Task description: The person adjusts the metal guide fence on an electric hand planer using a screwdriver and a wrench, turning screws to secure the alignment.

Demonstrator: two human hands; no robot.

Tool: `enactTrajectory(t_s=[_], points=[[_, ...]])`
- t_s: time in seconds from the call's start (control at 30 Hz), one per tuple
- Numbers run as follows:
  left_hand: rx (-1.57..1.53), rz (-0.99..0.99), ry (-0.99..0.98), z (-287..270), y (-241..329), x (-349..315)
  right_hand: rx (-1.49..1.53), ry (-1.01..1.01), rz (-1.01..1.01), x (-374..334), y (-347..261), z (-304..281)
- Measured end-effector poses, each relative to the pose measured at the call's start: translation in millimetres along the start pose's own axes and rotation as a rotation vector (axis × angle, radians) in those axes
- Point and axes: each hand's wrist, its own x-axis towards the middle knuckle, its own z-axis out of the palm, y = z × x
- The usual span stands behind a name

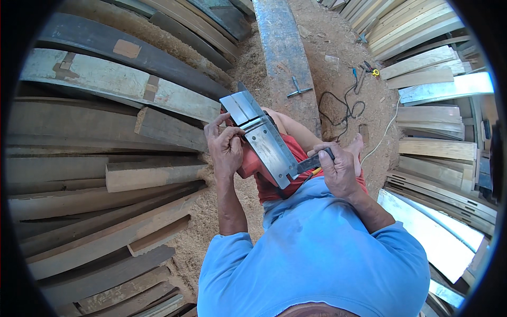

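Observation:
An electric hand planer (272, 153) lies upside down across my lap, its shiny metal sole facing up and its red body showing at the side. My left hand (224, 145) is closed on the planer's left edge, fingertips at the gap between the two sole plates. In my right hand (340, 170) is a dark, flat, bar-like tool (309, 164) whose exact kind I cannot make out. Its far end meets the near end of the sole. A yellow-and-black cord piece (315, 173) shows just under that tool.
Ahead stands a long worn plank (285, 47) with a T-handled wrench (299, 91) on it. To its right, a black cable (346, 105) and small hand tools (369, 70) lie on the sawdust-covered floor. Stacked boards (68, 127) line the left; more timber (435, 148) lines the right.

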Motion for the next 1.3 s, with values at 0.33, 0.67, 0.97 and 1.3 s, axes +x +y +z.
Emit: enactTrajectory(t_s=[0.33, 0.67, 0.97, 1.3], points=[[0.048, -0.152, 0.075, 0, 1, -7, 0.013, 0.004, -0.004, -1, -3, -2], [-0.082, -0.15, 0.06, 4, -10, -9, -0.188, 0.1, -0.073, 30, -9, -4], [0.018, -0.345, -0.143, 9, 8, 7, -0.041, 0.182, 0.355, 122, 172, -1], [-0.071, -0.406, -0.178, 4, 3, 11, -1.083, 0.016, 0.187, 123, 214, 13]])
